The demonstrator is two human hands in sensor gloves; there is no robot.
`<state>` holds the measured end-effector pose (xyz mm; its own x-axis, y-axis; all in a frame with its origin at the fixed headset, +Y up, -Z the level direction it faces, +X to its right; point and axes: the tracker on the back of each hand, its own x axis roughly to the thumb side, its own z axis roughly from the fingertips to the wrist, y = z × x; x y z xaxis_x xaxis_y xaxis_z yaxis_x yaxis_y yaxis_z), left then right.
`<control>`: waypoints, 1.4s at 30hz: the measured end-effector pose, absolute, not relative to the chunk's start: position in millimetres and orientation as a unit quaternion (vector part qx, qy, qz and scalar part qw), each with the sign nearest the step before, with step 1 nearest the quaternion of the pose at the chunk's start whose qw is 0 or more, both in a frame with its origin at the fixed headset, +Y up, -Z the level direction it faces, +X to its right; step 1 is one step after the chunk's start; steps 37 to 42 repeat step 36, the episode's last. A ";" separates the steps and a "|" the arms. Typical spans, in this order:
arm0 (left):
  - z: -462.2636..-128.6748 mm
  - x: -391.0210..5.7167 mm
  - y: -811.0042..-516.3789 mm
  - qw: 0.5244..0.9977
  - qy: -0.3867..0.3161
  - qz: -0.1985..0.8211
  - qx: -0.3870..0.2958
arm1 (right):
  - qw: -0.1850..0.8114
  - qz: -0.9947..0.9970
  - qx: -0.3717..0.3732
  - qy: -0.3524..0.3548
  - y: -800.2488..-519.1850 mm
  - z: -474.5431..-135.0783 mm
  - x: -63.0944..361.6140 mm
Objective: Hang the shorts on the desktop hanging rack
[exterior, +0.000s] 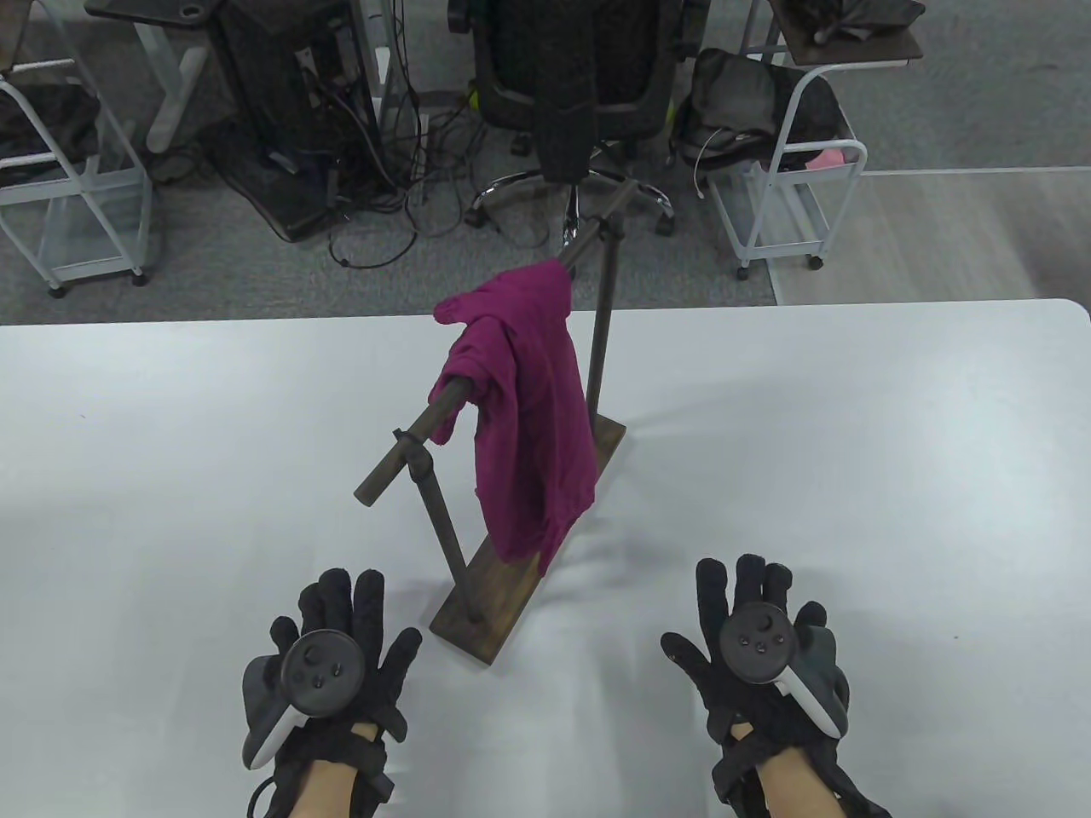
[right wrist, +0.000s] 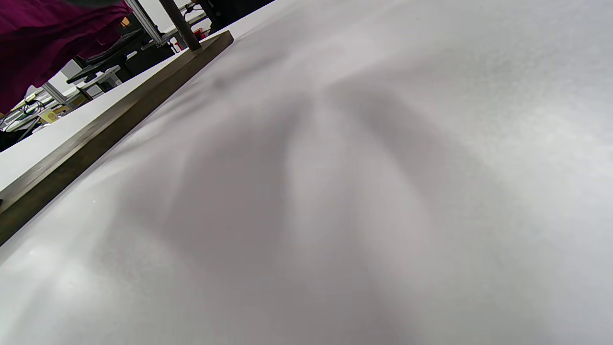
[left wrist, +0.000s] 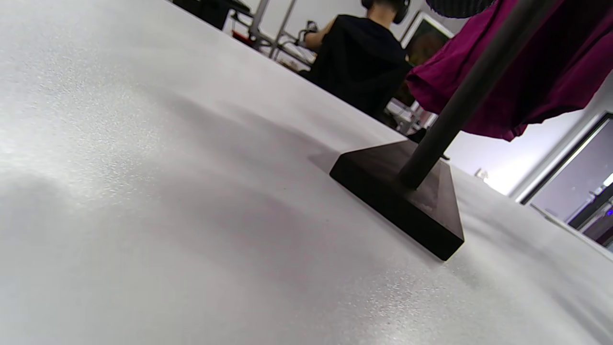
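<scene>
Counter [exterior: 852, 443]: a wide white top fills the table view; its near edge is cut off by the bottom of that view, and both wrist views show mostly its bare, softly shadowed surface.
Rack [exterior: 443, 511]: a dark hanging rack stands at the counter's middle, set on a diagonal, with a long wooden base [exterior: 511, 588], two uprights and a crossbar. The far end of the bar blends into the dark chair behind and is hard to make out. In the left wrist view only a corner of the base [left wrist: 407, 201] and one upright show; in the right wrist view only the long base edge [right wrist: 96, 129].
Shorts [exterior: 528, 426]: magenta shorts hang draped over the crossbar between the uprights, bunched on top, the longer part dropping on the right side to just above the base. The cloth hides the middle of the bar.
Left hand [exterior: 332, 673]: lies flat, palm down, on the counter just left of the base's near end, touching no object. Its fingers [exterior: 341, 596] are spread apart and hold nothing.
Right hand [exterior: 759, 656]: flat on the counter, well right of the base. Its fingers [exterior: 746, 584] are spread apart and empty.
Background: an office chair [exterior: 588, 94], wire carts and tangled cables sit on the floor beyond the counter.
</scene>
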<state>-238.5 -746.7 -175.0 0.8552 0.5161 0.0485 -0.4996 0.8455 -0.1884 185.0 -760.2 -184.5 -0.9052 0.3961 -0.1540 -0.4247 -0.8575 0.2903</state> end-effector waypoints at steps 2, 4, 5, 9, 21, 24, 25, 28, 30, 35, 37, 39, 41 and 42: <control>-174.8 -238.5 -745.5 0.959 -0.049 0.267 -0.082 | 0.215 0.962 -0.044 0.161 -759.6 -184.5 185.0; -174.5 -239.1 -744.8 0.959 -0.049 0.269 -0.080 | 0.216 0.962 -0.045 0.162 -759.6 -185.1 185.1; -174.4 -239.5 -744.9 0.958 -0.047 0.270 -0.080 | 0.217 0.961 -0.045 0.164 -759.6 -185.2 185.2; -174.3 -240.9 -745.3 0.958 -0.042 0.271 -0.082 | 0.219 0.960 -0.051 0.167 -760.2 -185.6 186.6; -174.8 -242.1 -747.5 0.957 -0.036 0.274 -0.087 | 0.224 0.960 -0.043 0.161 -760.4 -186.7 186.6; -175.0 -242.8 -748.3 0.957 -0.033 0.275 -0.090 | 0.223 0.961 -0.044 0.160 -760.7 -186.5 186.7; -175.1 -243.1 -748.4 0.956 -0.032 0.277 -0.091 | 0.223 0.961 -0.044 0.160 -760.7 -186.5 186.9; -174.8 -243.2 -747.6 0.955 -0.033 0.279 -0.090 | 0.227 0.960 -0.041 0.156 -760.7 -186.8 187.0; -174.5 -242.7 -747.1 0.955 -0.035 0.280 -0.089 | 0.228 0.960 -0.040 0.154 -761.0 -186.9 186.8; -174.4 -242.6 -747.3 0.955 -0.037 0.280 -0.088 | 0.226 0.961 -0.039 0.156 -761.2 -186.6 186.3; -174.4 -242.7 -747.3 0.955 -0.037 0.281 -0.088 | 0.227 0.961 -0.039 0.156 -761.3 -186.5 186.3; -174.4 -242.7 -747.3 0.955 -0.037 0.281 -0.088 | 0.227 0.961 -0.039 0.156 -761.3 -186.5 186.3; -174.4 -242.7 -747.3 0.955 -0.037 0.281 -0.088 | 0.227 0.961 -0.039 0.156 -761.3 -186.5 186.3; -174.4 -242.7 -747.3 0.955 -0.037 0.281 -0.088 | 0.227 0.961 -0.039 0.156 -761.3 -186.5 186.3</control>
